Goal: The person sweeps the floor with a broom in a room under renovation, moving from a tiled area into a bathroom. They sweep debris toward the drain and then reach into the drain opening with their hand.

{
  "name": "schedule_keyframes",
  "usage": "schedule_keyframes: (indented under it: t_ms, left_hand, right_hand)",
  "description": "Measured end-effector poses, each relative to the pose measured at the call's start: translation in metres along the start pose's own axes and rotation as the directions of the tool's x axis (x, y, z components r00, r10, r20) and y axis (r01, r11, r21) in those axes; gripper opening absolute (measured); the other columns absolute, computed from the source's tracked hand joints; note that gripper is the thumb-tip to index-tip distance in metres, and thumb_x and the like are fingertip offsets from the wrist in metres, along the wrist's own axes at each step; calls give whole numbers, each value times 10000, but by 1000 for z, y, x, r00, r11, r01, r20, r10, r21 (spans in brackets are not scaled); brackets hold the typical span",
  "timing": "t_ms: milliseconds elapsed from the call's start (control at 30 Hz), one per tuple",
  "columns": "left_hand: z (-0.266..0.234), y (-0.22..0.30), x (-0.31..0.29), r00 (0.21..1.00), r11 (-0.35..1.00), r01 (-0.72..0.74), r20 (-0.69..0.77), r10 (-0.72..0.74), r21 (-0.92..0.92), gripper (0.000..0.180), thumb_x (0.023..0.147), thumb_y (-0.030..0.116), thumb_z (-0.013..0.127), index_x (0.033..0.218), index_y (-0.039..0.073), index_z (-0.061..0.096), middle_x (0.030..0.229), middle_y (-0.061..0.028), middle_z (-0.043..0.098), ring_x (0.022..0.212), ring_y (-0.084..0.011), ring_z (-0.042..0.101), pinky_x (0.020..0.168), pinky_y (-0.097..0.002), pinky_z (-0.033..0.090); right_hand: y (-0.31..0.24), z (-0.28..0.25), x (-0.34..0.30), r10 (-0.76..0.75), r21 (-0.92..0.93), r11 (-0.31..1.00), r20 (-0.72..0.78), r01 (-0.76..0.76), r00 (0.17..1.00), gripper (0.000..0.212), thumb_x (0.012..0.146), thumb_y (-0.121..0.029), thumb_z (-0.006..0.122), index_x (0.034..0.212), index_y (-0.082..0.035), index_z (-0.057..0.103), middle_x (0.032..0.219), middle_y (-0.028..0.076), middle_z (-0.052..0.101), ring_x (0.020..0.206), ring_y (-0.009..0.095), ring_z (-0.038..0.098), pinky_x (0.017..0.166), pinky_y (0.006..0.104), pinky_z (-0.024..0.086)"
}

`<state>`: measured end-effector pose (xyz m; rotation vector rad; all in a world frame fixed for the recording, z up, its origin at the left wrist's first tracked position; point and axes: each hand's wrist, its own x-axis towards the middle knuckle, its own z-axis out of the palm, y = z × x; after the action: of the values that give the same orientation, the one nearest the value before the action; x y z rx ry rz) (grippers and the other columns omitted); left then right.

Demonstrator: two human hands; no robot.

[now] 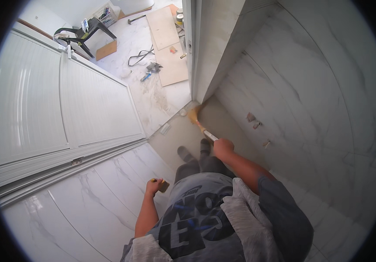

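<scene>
My right hand [224,148] is closed round the pale handle of a short broom [193,114]. The broom's yellowish fan of bristles points down at the floor [183,131], by the corner of the doorway. Low at my left side, my left hand [153,187] grips a short, wide brush [165,186] with brownish-yellow bristles; the fingers hide part of its handle. My feet in dark socks stand on the beige floor just short of the broom.
A white folding door [96,91] fills the left, and marble-patterned wall panels [284,65] rise at the right. Small fittings [253,120] stick out of that wall. Beyond the threshold lie boards [166,48], a hammer [136,19], a strap [141,56] and an overturned dark chair [87,37].
</scene>
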<state>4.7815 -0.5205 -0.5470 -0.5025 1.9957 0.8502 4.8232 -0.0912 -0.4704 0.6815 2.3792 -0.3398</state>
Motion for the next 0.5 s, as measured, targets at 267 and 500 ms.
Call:
schedule_keyframes:
  t_ms: [267, 500]
  left_hand:
    - [11, -1, 0, 999, 998, 44, 8, -44, -37, 333, 792, 322, 756, 873, 3, 706, 811, -86, 686, 734, -170, 630, 682, -327, 507]
    - [2, 4, 3, 999, 998, -31, -18, 30, -52, 312, 817, 309, 742, 903, 12, 695, 833, -76, 680, 736, -160, 620, 676, -320, 502]
  right_hand:
    - [29, -75, -62, 39, -64, 997, 80, -34, 996, 218, 881, -138, 555, 972, -46, 730, 915, 150, 716, 879, 310, 706, 757, 418, 562]
    - [-31, -9, 64, -51, -145, 987, 98, 65, 994, 253, 905, -156, 531, 1026, -48, 725, 1003, 136, 711, 939, 294, 696, 764, 415, 560]
